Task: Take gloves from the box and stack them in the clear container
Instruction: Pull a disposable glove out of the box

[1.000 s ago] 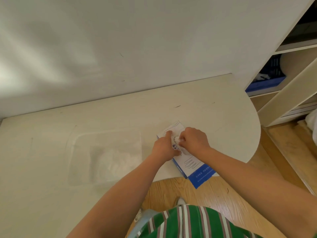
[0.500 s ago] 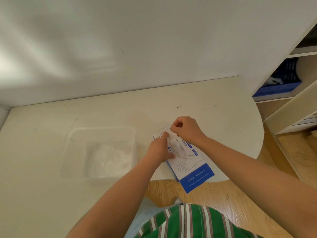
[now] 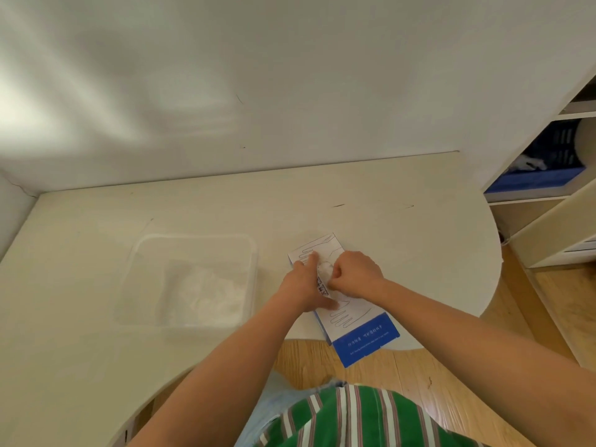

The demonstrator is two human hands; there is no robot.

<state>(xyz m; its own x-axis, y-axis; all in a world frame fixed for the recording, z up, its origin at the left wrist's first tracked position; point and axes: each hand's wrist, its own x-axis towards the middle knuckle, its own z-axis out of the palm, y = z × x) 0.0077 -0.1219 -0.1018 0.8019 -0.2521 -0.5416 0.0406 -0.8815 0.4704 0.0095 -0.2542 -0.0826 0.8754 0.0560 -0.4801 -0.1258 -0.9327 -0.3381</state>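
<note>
While flat on the box, left hand spread; right hand in a pinch on a glove.

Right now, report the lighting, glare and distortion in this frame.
Head view: soft bright patches wash the wall at upper left; the wide lens slants the shelving at right; the clear container nearly melts into the pale table, gloves inside a whitish smear; the glove the right hand pinches at the box opening is blown out white; the left hand pressing the box looks sharp.
</note>
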